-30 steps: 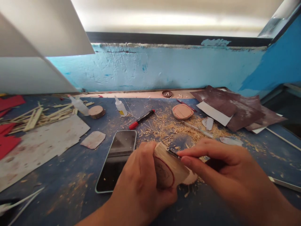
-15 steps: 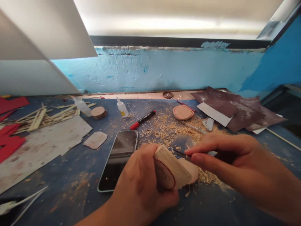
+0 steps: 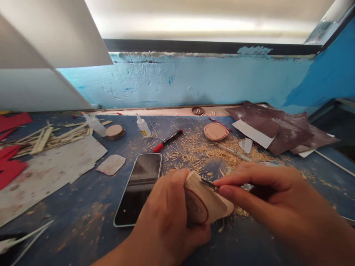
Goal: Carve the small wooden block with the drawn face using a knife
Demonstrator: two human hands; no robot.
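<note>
A pale wooden block [image 3: 212, 201] with a dark red curved line drawn on its face is held tilted over the table, low in the middle of the view. My left hand [image 3: 169, 210] wraps round its left side, thumb beneath. My right hand [image 3: 260, 195] pinches a thin dark blade-like tool [image 3: 209, 183] between thumb and fingertips, and its tip lies against the block's upper edge. Behind the block, the pinkish edge of another flat piece partly shows. Curled wood shavings [image 3: 191, 147] spread over the blue table [image 3: 88, 201] beyond my hands.
A phone [image 3: 138, 188] lies beside my left hand. Farther back are a red-and-black marker [image 3: 168, 140], glue bottles [image 3: 142, 125], a round wood slice [image 3: 216, 132] and brown sandpaper sheets [image 3: 277, 125]. Thin sticks [image 3: 44, 140] and grey card [image 3: 55, 162] occupy the left.
My right hand has moved slightly left and the tool's tip has come onto the block's upper edge. The block in my left hand has shifted a little to the right.
</note>
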